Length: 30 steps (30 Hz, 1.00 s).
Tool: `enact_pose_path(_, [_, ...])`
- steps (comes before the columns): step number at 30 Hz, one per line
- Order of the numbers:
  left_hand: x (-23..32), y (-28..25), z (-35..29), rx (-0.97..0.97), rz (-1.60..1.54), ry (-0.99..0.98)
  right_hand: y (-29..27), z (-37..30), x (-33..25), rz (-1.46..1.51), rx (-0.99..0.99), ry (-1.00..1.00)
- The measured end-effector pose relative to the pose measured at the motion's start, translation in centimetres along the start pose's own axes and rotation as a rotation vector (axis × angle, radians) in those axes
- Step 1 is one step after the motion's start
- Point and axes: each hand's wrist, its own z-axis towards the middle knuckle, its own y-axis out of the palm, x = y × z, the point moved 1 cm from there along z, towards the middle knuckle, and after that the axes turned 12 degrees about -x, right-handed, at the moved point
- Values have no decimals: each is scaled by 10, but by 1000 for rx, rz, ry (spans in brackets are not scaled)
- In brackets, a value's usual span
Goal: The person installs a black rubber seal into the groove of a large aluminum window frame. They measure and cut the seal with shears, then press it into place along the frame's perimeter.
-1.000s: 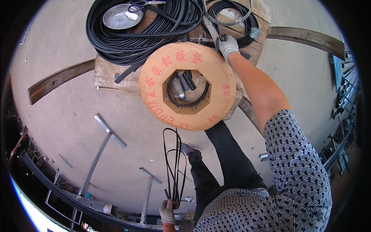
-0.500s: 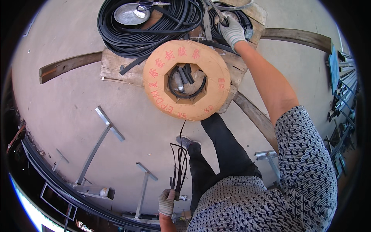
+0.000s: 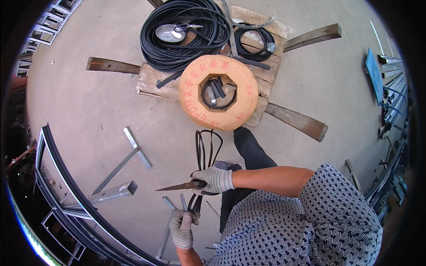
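Currently I am watching the left hand [image 3: 182, 227] clenching a looped bundle of black rubber strip [image 3: 206, 153] at its base, the right hand [image 3: 214, 179] closing around scissors [image 3: 177, 186] beside it; the strip looks light, floppy, best gripped low.

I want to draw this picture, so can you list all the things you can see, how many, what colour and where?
scissors: one, dark metal, in the right hand, blades pointing left
looped rubber strips: one bunch, black, held by both hands
cardboard ring pack: one, orange, on the pallet
big cable coil: one, black, top of the pallet
small coil: one, black, top right of the pallet
wooden pallet: one, pale brown, on the concrete floor
metal bars: several, grey, floor at left
left hand: one, grey glove, gripping the strip ends
right hand: one, grey glove, gripping the scissors
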Motion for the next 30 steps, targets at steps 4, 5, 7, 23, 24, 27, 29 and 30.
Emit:
enact_pose_path(4, [-6, -15, -54, 118, -39, 138, 41, -16, -37, -67, -143, -16])
enact_pose_path(5, [-8, -20, -69, 148, -67, 176, 50, -20, -46, -84, -175, -28])
enact_pose_path(7, [-17, -34, -97, 205, -126, 247, 68, -30, -63, -148, -220, -10])
enact_pose_path(23, [-127, -162, -293, 671, -643, 870, 3, -132, -32, -744, 526, 238])
enact_pose_path(24, [-108, -154, -297, 686, -897, 978, -16, -139, -25, -784, 695, 235])
enact_pose_path(27, [-137, -178, -313, 857, -921, 1039, -72, -173, -48, -747, 1007, 336])
enact_pose_path(29, [-133, -171, -315, 937, -954, 1026, -118, -189, -75, -753, 1059, 326])
enact_pose_path(30, [-136, -170, -318, 961, -958, 1028, -128, -189, -93, -826, 1090, 319])
